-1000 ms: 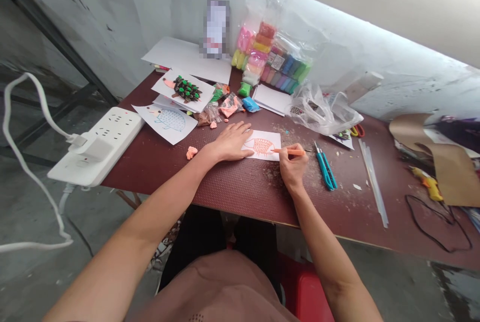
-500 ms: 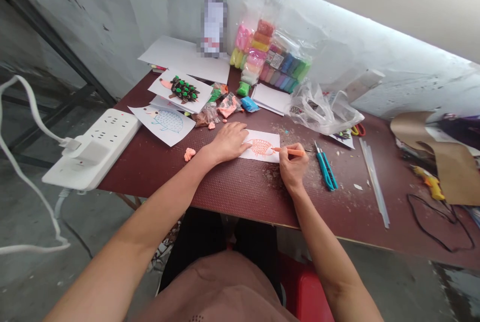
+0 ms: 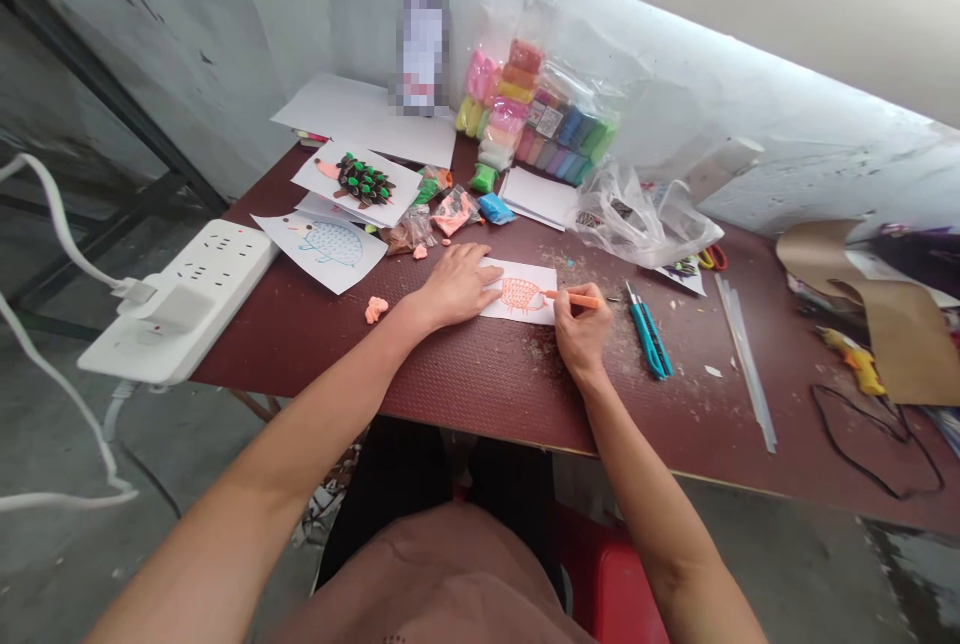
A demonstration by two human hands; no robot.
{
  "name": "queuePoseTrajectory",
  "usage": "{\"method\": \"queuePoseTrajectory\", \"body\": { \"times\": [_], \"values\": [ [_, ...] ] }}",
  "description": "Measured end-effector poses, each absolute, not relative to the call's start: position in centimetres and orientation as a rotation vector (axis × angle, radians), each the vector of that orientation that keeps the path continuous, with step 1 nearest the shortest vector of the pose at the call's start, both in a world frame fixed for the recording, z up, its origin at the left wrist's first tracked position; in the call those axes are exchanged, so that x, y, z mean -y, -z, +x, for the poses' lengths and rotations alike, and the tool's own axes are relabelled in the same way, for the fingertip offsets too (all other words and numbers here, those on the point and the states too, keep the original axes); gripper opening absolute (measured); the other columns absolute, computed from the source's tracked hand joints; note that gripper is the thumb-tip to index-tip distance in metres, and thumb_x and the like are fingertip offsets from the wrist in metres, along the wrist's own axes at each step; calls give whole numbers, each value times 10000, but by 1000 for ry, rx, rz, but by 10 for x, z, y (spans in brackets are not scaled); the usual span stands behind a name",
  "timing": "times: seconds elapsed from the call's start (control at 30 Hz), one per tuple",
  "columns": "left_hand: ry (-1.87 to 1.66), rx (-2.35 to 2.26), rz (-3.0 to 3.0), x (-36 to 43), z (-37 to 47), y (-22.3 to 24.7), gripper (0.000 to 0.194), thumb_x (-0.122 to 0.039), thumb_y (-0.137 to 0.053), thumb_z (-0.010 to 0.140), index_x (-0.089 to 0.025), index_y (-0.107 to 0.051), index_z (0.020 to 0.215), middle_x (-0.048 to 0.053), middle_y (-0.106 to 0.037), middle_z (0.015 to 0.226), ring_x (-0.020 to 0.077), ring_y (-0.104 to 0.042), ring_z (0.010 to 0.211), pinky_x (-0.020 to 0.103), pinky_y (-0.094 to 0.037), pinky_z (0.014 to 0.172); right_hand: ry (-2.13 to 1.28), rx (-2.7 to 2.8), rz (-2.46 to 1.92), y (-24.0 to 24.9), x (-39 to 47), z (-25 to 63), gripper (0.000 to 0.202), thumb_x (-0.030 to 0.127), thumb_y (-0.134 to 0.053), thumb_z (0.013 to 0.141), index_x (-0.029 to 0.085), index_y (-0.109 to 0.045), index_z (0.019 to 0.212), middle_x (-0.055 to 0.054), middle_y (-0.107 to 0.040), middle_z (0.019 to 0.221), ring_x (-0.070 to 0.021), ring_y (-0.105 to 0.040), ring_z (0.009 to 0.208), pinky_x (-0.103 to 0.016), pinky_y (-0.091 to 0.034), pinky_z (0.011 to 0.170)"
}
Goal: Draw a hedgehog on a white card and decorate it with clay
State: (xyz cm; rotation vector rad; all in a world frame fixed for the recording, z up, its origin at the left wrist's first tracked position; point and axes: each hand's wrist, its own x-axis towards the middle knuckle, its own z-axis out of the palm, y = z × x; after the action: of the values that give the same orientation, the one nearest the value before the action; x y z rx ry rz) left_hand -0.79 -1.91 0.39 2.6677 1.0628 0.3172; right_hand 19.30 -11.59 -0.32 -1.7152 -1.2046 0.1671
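Observation:
A small white sheet of paper (image 3: 517, 274) lies on the dark red table, bearing an orange hedgehog-like drawing (image 3: 520, 295). My left hand (image 3: 459, 286) rests flat on the sheet's left edge with fingers stretched out. In my right hand (image 3: 583, 332) is an orange marker (image 3: 581, 300), its tip at the right end of the drawing. Left of the sheet lies a lump of peach clay (image 3: 376, 309). Beyond my left hand are a blue hedgehog drawing (image 3: 330, 244) and a card with a green-and-black clay hedgehog (image 3: 366, 179).
A white power strip (image 3: 184, 299) overhangs the table's left edge. Bagged coloured clay (image 3: 562, 129) leans at the wall beside a plastic bag (image 3: 641, 219). To the right are teal-handled cutting tools (image 3: 649, 332), clear glue sticks (image 3: 746, 364) and a yellow glue gun (image 3: 855, 359).
The marker tip has shifted slightly at the right end of the drawing, and my right hand has moved a little with it. My left hand stays on the paper.

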Motion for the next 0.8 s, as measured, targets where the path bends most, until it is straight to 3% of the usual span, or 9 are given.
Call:
{"method": "queuePoseTrajectory", "body": {
  "times": [0.1,0.2,0.4,0.8],
  "values": [
    [-333,-1051,2679,21,-6,-5,462,-481,-606,999,-196,-705,1349,149,-476,1623,368,-375,1535,569,-262,1263,-171,1208,-1716,4,115,193,233,391,-587,834,225,-567,672,14,-589,625,-144,-510,570,-285,-381,551],
    [-342,-948,2682,21,-3,-4,492,-500,-601,1003,-201,-668,1388,120,-457,1650,353,-324,1571,572,-241,1273,-166,1216,-1714,4,114,194,234,389,-591,834,225,-572,669,13,-589,631,-143,-508,573,-288,-387,558],
    [-286,-831,2687,21,0,3,461,-452,-610,997,-197,-661,1378,106,-558,1574,352,-397,1531,550,-282,1252,-174,1226,-1724,6,114,195,237,385,-589,831,217,-590,664,10,-589,638,-144,-513,582,-289,-399,568],
    [-247,-854,2650,21,1,4,478,-460,-589,1004,-228,-627,1421,102,-513,1613,345,-402,1519,563,-285,1227,-150,1242,-1717,4,115,193,246,388,-579,830,222,-580,648,0,-598,643,-150,-515,571,-308,-426,594]
  ]
}}
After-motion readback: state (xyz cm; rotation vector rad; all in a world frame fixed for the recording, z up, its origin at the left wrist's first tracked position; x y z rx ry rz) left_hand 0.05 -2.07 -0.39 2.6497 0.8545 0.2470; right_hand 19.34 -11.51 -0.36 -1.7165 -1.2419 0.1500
